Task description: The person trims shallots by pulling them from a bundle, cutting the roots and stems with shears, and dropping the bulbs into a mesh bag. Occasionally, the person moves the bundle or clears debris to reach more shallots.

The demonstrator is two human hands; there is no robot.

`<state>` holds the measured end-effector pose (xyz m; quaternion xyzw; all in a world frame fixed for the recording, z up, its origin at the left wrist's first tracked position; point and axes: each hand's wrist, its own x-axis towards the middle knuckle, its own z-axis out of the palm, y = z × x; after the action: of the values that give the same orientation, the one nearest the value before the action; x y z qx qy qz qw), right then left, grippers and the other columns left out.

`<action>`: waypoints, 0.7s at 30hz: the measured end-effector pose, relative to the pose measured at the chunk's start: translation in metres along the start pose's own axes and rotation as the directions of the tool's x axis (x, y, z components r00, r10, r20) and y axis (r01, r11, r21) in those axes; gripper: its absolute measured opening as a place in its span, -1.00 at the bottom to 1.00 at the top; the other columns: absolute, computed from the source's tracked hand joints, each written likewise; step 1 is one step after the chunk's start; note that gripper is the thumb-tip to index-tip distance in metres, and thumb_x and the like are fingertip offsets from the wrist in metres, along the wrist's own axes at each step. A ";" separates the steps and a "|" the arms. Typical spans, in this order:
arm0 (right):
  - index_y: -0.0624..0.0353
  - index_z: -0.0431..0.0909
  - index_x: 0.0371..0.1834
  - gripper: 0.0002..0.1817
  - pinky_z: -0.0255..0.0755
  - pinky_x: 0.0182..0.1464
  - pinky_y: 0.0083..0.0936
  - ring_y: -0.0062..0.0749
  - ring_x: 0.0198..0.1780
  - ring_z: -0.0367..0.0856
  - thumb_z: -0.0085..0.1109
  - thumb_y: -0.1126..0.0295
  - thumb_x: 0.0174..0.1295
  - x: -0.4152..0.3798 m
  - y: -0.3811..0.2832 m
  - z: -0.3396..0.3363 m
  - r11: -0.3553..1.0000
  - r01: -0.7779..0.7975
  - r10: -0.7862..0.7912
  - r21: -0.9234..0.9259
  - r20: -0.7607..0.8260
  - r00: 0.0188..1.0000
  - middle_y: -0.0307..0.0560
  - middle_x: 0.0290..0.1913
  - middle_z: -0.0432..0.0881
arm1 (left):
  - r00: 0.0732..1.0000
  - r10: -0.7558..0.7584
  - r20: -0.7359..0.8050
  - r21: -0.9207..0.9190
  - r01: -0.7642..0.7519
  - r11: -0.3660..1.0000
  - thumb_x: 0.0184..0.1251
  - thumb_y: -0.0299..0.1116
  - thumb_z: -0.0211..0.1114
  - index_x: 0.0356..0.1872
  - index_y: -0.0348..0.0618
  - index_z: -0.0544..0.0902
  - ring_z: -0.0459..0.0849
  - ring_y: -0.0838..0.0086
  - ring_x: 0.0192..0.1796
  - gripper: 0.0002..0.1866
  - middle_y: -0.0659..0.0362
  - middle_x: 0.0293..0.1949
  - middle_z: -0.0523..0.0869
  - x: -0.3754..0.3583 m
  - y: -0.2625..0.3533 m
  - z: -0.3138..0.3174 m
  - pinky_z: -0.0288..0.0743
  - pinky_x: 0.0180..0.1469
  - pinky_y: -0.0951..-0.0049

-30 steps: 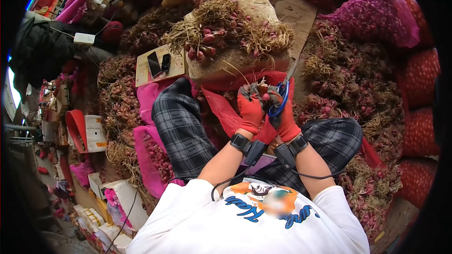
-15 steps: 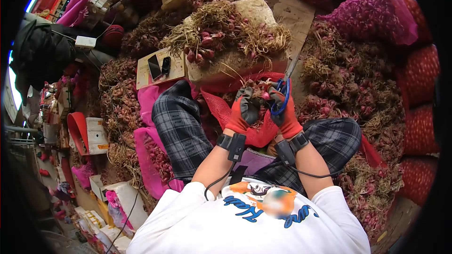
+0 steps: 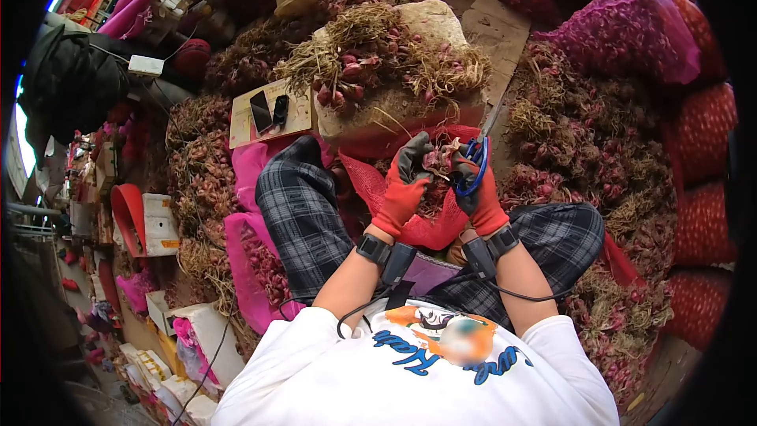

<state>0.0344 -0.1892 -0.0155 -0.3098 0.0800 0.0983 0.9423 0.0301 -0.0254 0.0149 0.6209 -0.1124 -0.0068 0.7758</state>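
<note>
My left hand (image 3: 410,173), in a red work glove with a grey palm, is closed at the edge of a small bunch of shallots (image 3: 438,161). Its fingertips partly cover the bunch. Around the blue handles of a pair of scissors (image 3: 473,167) wraps my right hand (image 3: 479,193), gloved the same way. The scissor blades point up and away, past the shallots. Under both hands a red mesh bag (image 3: 426,230) lies across my lap with shallots inside it.
Ahead is a block (image 3: 402,114) piled with dried shallot bunches (image 3: 355,71). A phone (image 3: 261,113) lies on a board to its left. Heaped shallots (image 3: 583,142) spread on the right, beside full red mesh sacks (image 3: 704,130). A pink mesh sack (image 3: 631,28) stands at the back right.
My left hand has turned and shifted slightly left, showing more of the shallot bunch between the hands. My right hand keeps the scissors in almost the same place.
</note>
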 end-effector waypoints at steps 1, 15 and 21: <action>0.25 0.39 0.05 -0.59 0.48 -0.29 -0.65 -0.54 -0.29 0.57 0.18 0.46 0.11 0.001 0.000 0.000 0.998 -0.009 0.008 0.055 0.009 1.000 -0.17 -0.21 0.55 | 1.000 -0.001 0.013 0.016 0.000 1.000 0.07 -0.74 0.12 0.32 -0.27 0.25 0.38 0.44 0.28 -0.32 0.13 0.28 0.38 0.000 0.000 -0.001 0.25 0.30 0.46; 0.24 0.44 0.03 -0.61 0.51 -0.25 -0.65 -0.54 -0.21 0.61 0.24 0.45 0.11 -0.009 -0.001 0.019 0.958 -0.091 0.080 -0.271 -0.049 0.996 -0.17 -0.15 0.60 | 0.927 -0.375 0.028 -0.007 0.375 0.927 0.21 -0.53 0.19 0.15 -0.29 0.41 0.54 0.47 0.05 -0.55 0.20 -0.10 0.63 -0.004 -0.032 -0.024 0.43 0.08 0.44; 0.23 0.45 0.03 -0.62 0.51 -0.19 -0.67 -0.55 -0.14 0.61 0.23 0.44 0.13 -0.010 -0.009 0.027 0.930 -0.051 0.034 -0.365 -0.053 0.998 -0.20 -0.13 0.61 | 0.976 -0.203 -0.082 0.079 0.210 0.975 0.29 -0.45 0.12 0.04 -0.25 0.50 0.62 0.50 -0.10 -0.69 0.16 -0.09 0.64 -0.004 -0.003 0.003 0.51 -0.06 0.51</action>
<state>0.0291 -0.1816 0.0135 -0.4804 0.0885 0.1250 0.8636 0.0257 -0.0281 0.0115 0.6622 -0.0187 -0.0596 0.7467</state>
